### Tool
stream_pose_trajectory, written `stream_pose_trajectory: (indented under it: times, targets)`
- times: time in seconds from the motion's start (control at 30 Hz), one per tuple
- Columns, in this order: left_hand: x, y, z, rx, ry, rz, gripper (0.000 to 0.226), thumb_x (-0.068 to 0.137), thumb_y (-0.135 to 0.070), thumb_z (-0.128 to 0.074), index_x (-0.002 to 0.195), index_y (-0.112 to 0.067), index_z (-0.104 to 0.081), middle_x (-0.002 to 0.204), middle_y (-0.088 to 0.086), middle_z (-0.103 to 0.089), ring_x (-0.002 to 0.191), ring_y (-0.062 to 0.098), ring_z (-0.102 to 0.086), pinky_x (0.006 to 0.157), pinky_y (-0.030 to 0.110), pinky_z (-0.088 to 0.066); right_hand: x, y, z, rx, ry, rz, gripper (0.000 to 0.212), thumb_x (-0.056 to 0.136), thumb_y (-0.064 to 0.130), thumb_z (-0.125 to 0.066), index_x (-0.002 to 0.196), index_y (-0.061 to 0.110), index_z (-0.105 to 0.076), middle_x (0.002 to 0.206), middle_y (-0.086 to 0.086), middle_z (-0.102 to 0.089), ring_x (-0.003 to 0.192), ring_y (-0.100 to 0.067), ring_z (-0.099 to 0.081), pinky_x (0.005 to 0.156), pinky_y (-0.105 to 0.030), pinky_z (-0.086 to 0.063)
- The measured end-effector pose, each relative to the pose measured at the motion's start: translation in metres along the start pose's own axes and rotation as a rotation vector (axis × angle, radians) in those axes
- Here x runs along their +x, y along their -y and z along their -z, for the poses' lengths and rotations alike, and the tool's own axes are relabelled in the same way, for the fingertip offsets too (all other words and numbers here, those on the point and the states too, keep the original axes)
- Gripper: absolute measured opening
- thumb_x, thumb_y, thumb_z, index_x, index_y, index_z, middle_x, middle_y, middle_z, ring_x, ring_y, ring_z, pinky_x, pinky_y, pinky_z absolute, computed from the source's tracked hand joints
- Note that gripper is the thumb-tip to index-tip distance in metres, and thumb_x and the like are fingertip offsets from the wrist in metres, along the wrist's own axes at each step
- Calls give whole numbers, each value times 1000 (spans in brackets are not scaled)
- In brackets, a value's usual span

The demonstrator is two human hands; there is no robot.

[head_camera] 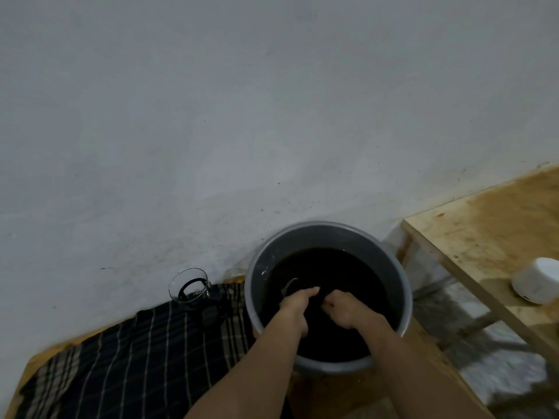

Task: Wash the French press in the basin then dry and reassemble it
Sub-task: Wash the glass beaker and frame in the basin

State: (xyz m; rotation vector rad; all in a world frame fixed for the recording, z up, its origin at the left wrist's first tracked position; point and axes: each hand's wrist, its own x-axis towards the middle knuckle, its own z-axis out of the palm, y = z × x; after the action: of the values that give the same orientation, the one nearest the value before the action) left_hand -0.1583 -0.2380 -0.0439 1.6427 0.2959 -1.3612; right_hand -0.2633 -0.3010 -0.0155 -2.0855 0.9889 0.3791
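Nearest me, both hands are down in the grey basin (pixel 393 267), which holds dark water. My left hand (pixel 295 303) is curled closed around a dark part whose round mesh edge (pixel 289 285) breaks the surface just beyond it; my right hand (pixel 348 309) is clenched beside it, and I cannot tell what it grips. Left of the basin, the glass carafe (pixel 190 287) of the French press stands on a striped dark cloth (pixel 136 358). Right, a white object (pixel 537 281) sits on the wooden desk (pixel 484 231). Beyond is the pale wall (pixel 242 116).
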Motion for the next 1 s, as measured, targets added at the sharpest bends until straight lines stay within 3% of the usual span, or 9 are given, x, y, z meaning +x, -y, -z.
stream_pose_trajectory:
  times: [0.1, 0.2, 0.3, 0.4, 0.53, 0.63, 0.73, 0.87, 1.0]
  targets:
    - [-18, -1, -3, -2, 18, 18, 78, 60, -27, -89, 128, -6, -56, 109, 23, -66, 98, 40, -65, 92, 50, -53, -1, -2, -1, -18, -99, -19, 27, 96, 20, -53, 72, 21, -64, 80, -4, -64, 81, -19, -63, 80, -28, -50]
    - [-22, -3, -3, -68, -18, -40, 86, 62, -25, -88, 135, -5, -48, 115, 23, -63, 103, 40, -62, 92, 51, -53, -3, -1, -1, 17, -194, -31, 14, 89, 20, -64, 76, 21, -67, 82, -2, -67, 83, -18, -65, 81, -30, -54]
    - [-20, -8, -3, 8, -101, -172, 100, 63, -26, -88, 145, -8, -34, 130, 22, -55, 114, 39, -57, 95, 48, -52, -5, -1, -1, 82, -209, -29, 18, 88, 18, -66, 72, 25, -62, 75, 4, -62, 78, -12, -60, 82, -29, -51]
    - [-14, -10, -1, 142, -142, -223, 92, 68, -33, -85, 143, -7, -38, 132, 20, -53, 116, 36, -56, 98, 44, -51, -5, -2, 0, 81, -187, -15, 20, 91, 20, -62, 72, 25, -62, 71, 5, -60, 71, -11, -59, 75, -28, -49]
    - [-8, -11, 3, 246, -127, -288, 80, 75, -42, -78, 139, -8, -45, 133, 17, -55, 115, 33, -57, 98, 39, -50, -3, -1, 2, 114, -45, -49, 29, 98, 25, -51, 70, 23, -60, 81, -3, -65, 75, -15, -62, 78, -33, -52]
    - [-4, -12, 6, 284, -151, -291, 57, 86, -33, -68, 136, -10, -50, 124, 16, -60, 108, 32, -60, 97, 41, -51, -2, 2, 0, 183, -7, -62, 29, 100, 25, -47, 74, 19, -57, 78, -4, -61, 73, -14, -60, 70, -28, -47]
    - [-4, -14, 9, 339, -219, -290, 40, 94, -25, -56, 131, -9, -55, 121, 17, -62, 108, 32, -60, 100, 42, -49, -3, 2, -1, 211, -32, -21, 27, 98, 26, -50, 73, 20, -57, 74, -1, -61, 72, -14, -59, 68, -27, -45]
    - [-8, -16, 9, 360, -228, -268, 38, 94, -22, -57, 129, -8, -55, 120, 17, -62, 107, 32, -61, 96, 37, -50, -3, 0, 0, 102, -124, 6, 21, 87, 21, -67, 70, 26, -56, 79, 2, -62, 84, -18, -64, 81, -34, -54]
    - [-5, -14, 7, 424, -201, -269, 36, 89, -27, -59, 121, -11, -63, 109, 14, -68, 99, 29, -65, 94, 37, -53, -6, -1, 3, 35, -257, -19, 15, 90, 28, -64, 76, 23, -59, 82, 2, -62, 84, -19, -61, 78, -35, -51]
